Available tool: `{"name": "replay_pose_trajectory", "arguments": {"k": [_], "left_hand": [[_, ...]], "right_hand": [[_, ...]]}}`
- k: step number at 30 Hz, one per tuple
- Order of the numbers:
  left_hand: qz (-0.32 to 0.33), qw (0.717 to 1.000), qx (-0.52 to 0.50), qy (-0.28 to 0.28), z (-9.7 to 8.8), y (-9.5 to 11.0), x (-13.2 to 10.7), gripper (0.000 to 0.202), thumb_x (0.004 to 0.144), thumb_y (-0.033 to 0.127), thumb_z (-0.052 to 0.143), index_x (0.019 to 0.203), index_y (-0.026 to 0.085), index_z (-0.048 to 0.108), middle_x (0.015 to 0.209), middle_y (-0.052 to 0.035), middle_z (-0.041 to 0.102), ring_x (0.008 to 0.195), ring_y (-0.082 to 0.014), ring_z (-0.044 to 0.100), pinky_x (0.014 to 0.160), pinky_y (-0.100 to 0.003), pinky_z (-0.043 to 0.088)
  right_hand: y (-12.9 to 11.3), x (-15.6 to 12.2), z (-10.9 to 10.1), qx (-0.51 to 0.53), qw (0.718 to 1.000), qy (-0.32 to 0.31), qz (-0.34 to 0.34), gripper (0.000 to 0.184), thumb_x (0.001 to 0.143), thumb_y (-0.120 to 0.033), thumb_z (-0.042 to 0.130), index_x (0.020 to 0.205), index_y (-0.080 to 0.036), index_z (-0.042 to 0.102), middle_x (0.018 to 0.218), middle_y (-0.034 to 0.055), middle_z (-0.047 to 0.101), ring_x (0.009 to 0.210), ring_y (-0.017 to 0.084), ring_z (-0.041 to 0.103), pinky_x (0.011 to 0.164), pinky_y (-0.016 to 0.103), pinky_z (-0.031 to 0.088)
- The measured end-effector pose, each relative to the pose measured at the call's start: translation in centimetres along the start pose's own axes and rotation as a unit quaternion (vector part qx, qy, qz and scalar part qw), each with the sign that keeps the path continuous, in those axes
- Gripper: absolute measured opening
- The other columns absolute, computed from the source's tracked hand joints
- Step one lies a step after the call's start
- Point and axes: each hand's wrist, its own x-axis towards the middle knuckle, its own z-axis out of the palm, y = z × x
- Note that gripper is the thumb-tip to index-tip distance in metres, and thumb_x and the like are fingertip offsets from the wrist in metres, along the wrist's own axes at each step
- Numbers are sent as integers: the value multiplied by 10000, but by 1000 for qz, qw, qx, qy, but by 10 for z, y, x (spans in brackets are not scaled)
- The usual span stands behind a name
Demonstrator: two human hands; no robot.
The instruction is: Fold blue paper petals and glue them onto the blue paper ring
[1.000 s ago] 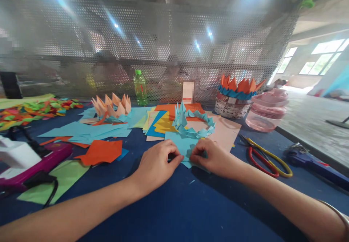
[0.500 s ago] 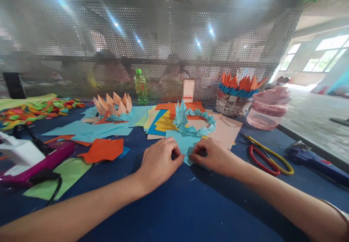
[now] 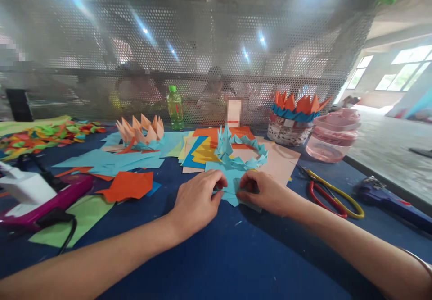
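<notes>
A light blue sheet of paper (image 3: 232,184) lies on the dark blue table (image 3: 216,255) just in front of me. My left hand (image 3: 197,201) pinches its left side with curled fingers. From the right, my right hand (image 3: 265,192) pinches the same sheet, so the fingertips of both almost meet over a fold. Just behind the sheet sits a ring of folded light blue paper points (image 3: 239,153).
Coloured paper sheets (image 3: 197,151), an orange piece (image 3: 130,186) and an orange paper crown (image 3: 140,131) lie behind and left. A glue gun (image 3: 40,198) is at far left. Scissors (image 3: 329,192), a blue tool (image 3: 388,198), a basket (image 3: 290,131), a pink container (image 3: 332,138) and a green bottle (image 3: 174,107) stand right and back. A perforated metal screen rises behind.
Both hands stay on the light blue sheet; their fingers have shifted slightly closer together and worked the fold, which now looks more bunched between them.
</notes>
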Motion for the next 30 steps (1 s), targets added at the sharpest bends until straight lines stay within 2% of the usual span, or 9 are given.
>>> {"name": "replay_pose_trajectory", "arguments": {"k": [4,8,13,17,20,23,30], "left_hand": [[68,997,25,-4,-1,-1,-3,276,834,102,464,1017,277,573,1000,18,618,932,-167,577,693,-267,399],[147,983,101,-51,-3,-4,-5,406,861,76,395,1059,343,627,999,0,579,946,-176,557,647,-250,401],[205,956,190,-89,-6,-3,-5,459,820,22,369,1105,286,613,1018,-27,567,912,-185,555,561,-233,386],[211,949,214,-98,-8,-1,-4,441,825,28,370,1114,267,601,1032,-33,567,905,-190,558,553,-235,394],[206,951,211,-95,-8,0,-5,413,847,47,369,1110,269,599,1023,-30,568,898,-190,557,550,-233,395],[206,952,202,-98,-8,0,-5,392,861,56,363,1088,264,606,1026,-33,568,912,-193,554,567,-233,407],[197,959,167,-114,-12,1,-5,357,845,38,350,1006,195,627,993,-61,589,896,-190,579,688,-255,456]], "right_hand": [[2,0,1,3,1000,1,-4,157,736,-325,624,822,-194,617,683,-2,602,631,140,523,586,254,357],[3,1,1,0,1000,2,-9,167,732,-331,624,825,-193,622,708,4,614,656,150,539,608,265,369],[5,2,0,9,1000,1,-18,150,722,-294,621,828,-188,621,743,7,620,689,152,551,634,266,378],[2,1,1,23,1000,-4,-13,130,757,-286,583,832,-186,619,717,2,612,667,142,543,619,259,368],[-1,1,4,17,1000,18,9,190,779,-375,594,805,-188,617,678,-4,595,636,138,515,592,257,348],[-2,1,7,-8,999,41,18,235,741,-426,651,773,-195,615,667,-10,578,635,137,488,580,254,329],[5,2,6,16,1000,13,1,155,740,-326,650,826,-199,628,680,-17,583,632,124,499,581,240,335]]}}
